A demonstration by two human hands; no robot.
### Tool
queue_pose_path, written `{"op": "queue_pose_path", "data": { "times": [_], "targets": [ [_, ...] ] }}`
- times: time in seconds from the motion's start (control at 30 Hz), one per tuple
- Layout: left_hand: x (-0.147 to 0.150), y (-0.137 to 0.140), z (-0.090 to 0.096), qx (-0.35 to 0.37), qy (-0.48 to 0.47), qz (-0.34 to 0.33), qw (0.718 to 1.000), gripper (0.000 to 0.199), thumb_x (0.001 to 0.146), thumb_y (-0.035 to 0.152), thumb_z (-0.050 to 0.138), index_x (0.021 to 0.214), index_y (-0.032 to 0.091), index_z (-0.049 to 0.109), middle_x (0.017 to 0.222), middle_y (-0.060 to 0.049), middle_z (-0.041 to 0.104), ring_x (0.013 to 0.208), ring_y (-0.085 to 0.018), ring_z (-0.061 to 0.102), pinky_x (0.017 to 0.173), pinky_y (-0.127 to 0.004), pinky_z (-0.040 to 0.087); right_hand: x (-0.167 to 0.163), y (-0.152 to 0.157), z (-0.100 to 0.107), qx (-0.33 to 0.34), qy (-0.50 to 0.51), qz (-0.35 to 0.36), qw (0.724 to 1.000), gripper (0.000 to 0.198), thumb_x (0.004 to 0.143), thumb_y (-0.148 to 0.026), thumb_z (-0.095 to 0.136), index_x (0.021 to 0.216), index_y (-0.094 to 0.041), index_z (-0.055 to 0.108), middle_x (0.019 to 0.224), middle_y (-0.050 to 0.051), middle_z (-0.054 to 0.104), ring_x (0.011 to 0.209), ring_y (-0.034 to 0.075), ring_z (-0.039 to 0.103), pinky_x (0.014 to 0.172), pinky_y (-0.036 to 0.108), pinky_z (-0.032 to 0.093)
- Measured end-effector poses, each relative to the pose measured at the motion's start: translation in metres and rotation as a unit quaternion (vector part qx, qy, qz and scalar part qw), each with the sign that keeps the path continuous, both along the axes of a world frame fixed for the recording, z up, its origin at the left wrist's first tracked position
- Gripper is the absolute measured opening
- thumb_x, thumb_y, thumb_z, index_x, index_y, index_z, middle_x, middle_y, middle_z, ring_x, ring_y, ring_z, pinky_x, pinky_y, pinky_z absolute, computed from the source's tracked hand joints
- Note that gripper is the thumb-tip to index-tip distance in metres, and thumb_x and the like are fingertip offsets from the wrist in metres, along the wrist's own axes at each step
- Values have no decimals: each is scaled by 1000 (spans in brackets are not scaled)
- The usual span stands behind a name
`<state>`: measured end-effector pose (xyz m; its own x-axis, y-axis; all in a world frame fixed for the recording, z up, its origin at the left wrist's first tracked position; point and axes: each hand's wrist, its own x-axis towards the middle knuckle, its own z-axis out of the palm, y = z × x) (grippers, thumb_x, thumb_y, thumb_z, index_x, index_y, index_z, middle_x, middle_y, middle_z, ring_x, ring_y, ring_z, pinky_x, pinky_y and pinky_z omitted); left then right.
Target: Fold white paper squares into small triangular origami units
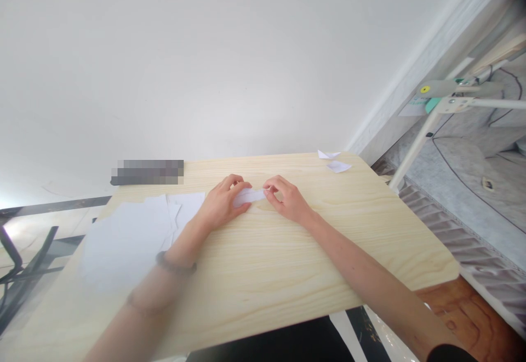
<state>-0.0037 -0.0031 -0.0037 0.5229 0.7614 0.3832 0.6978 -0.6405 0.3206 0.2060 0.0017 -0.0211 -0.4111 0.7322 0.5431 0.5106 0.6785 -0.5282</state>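
Near the middle of the table, a small folded piece of white paper (251, 195) lies between my two hands. My left hand (225, 200) grips its left end, thumb below and fingers above. At the right end, my right hand (285, 199) pinches the paper's tip between thumb and forefinger. The fingers hide part of each end, so the full shape of the fold cannot be made out. A dark band circles my left wrist.
Loose white sheets (127, 236) are spread at the left of the wooden table (255, 291). Two small folded papers (339, 166) rest at the far right corner. A blurred-out dark object (148, 172) lies at the back left. A white metal frame (419, 145) stands beyond the right edge.
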Motion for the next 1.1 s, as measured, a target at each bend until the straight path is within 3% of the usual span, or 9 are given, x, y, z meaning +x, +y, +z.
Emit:
{"op": "queue_pose_path", "data": {
  "times": [0.33,0.87,1.1],
  "targets": [
    [1,1,3,29,33,-8,999,24,75,21,51,99,19,48,90,-4,53,86,-21,48,77,-34,41,0,0,-3,-13,11,47,999,12,77,-13,48,87,-18,52,105,6,49,68,8,55,69,27,47],
    [0,3,-1,7,-3,-32,999,21,78,19,49,99,21,49,94,-3,58,89,-17,53,77,-31,42,0,1,-3,-13,-10,53,998,10,81,-20,47,88,-19,54,99,6,55,69,10,57,69,26,48],
    [0,4,-1,34,12,-39,999,16,79,20,50,95,20,52,95,-5,58,91,-19,51,79,-33,41,0,-1,-1,-12,-12,36,999,10,81,-21,46,82,-18,56,108,7,50,78,11,58,73,27,48]
  ]
}}
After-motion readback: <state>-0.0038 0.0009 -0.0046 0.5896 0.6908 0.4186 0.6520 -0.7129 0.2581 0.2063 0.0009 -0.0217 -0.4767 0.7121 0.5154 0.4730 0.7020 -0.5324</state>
